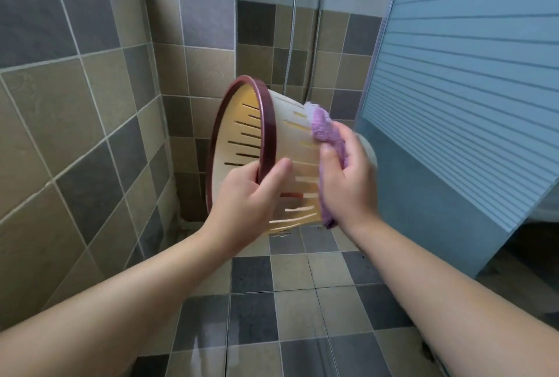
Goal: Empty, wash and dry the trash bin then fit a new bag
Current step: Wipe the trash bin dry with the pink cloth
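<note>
Now my left hand (248, 192) clamps the bin (290, 159) rim; my right hand (348, 177) pinches the cloth (325, 131). Wet plastic could slip from that one-handed grip.

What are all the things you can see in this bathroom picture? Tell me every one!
trash bin: one, cream with a dark red rim and slotted sides, held tipped on its side in mid-air.
cloth: one, purple, pressed on the bin's outer wall.
shower hose: one, silver, hanging in the far corner.
wall tiles: many, tan and grey, left and back.
floor tiles: many, grey and beige, below.
striped panel: one, pale blue, right.
left hand: one, gripping the bin's rim.
right hand: one, holding the cloth.
</note>
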